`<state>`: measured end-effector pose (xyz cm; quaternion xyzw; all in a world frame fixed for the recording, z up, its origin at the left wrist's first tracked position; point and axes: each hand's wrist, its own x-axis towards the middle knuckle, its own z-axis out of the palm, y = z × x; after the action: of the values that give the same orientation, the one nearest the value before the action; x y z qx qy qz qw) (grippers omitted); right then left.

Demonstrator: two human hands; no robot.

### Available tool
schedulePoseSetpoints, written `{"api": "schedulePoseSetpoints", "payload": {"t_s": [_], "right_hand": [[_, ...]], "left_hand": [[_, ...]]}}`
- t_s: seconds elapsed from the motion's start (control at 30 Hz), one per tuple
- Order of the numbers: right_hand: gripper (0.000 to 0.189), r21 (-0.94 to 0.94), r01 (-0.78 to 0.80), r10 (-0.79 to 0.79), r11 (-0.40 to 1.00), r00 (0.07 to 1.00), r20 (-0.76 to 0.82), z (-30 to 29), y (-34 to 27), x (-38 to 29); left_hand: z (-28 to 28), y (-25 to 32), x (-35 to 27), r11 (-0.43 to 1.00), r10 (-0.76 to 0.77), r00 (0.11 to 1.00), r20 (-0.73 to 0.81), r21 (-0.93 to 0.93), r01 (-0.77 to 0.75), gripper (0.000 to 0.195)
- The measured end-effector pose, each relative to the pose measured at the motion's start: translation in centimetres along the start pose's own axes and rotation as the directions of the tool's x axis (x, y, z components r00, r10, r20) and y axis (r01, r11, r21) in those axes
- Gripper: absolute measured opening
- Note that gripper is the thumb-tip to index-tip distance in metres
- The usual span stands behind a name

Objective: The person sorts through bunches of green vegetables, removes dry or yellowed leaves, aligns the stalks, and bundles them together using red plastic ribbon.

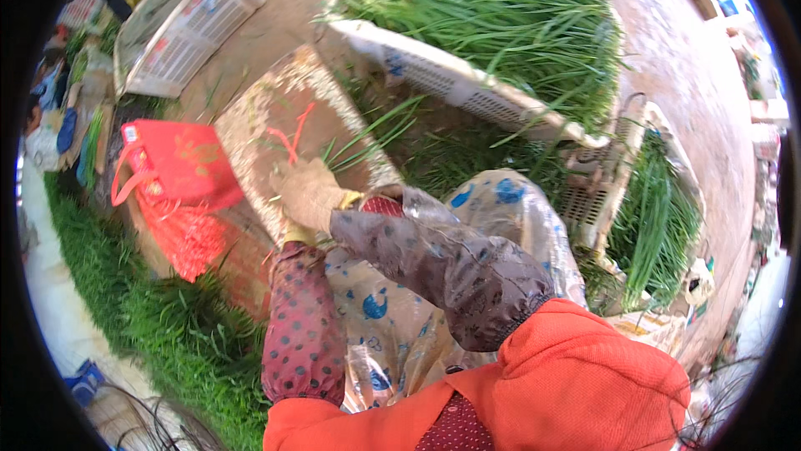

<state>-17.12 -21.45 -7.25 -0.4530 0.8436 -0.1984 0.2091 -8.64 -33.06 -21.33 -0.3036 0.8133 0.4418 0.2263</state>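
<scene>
My right hand (308,191), in a tan work glove with a yellowish cuff, is over the near part of a dirty board (250,110). My left hand (300,233) is mostly hidden beneath it; its yellow cuff shows. Red ties (294,138) lie on the board just beyond my right fingers, and a few long green leaves (382,132) stick out to the right of the glove. What either hand grips is hidden. Left of the board is a red bag (194,163) with handles, beside a bundle of red ties (194,241).
A big white plastic crate (438,75) full of long green leafy stalks stands ahead right, with a smaller crate (626,200) of greens at the right. Another crate (194,32) is at the upper left. Piled greens (181,338) run along the left; loose leaves (463,157) lie before my knee.
</scene>
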Motion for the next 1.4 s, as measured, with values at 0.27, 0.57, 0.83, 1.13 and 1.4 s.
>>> {"api": "schedulePoseSetpoints", "payload": {"t_s": [0.27,0.57,0.83,1.13,1.4], "right_hand": [[0.029,0.243,0.116,-0.068,0.963,0.978,-0.196,-11.4,6.6,-21.7],[0.071,0.497,-0.658,0.743,0.566,0.147,-0.653,-10.7,19.5,-61.5],[0.122,0.373,-0.884,0.957,-0.284,-0.285,0.053,-3.6,24.0,-74.8],[0.126,0.199,-0.946,0.959,-0.256,-0.223,0.174,-7.7,22.9,-64.9],[0.108,0.1,-0.894,0.896,-0.437,-0.423,0.136,-5.9,26.7,-63.2]], "left_hand": [[-3.7,-6.0,0.0,0.689,-0.314,0.797,0.517,-0.454,0.566,0.041],[-6.0,-3.6,-4.4,0.772,-0.53,0.828,0.183,-0.299,0.56,0.062],[-4.8,0.6,-6.3,0.829,-0.46,0.887,-0.033,-0.374,0.416,0.046],[-3.3,3.1,-11.5,0.932,-0.302,0.942,-0.148,-0.254,0.259,0.05],[-1.9,4.0,-13.1,0.952,-0.177,0.963,-0.203,-0.283,0.115,0.046]]}}
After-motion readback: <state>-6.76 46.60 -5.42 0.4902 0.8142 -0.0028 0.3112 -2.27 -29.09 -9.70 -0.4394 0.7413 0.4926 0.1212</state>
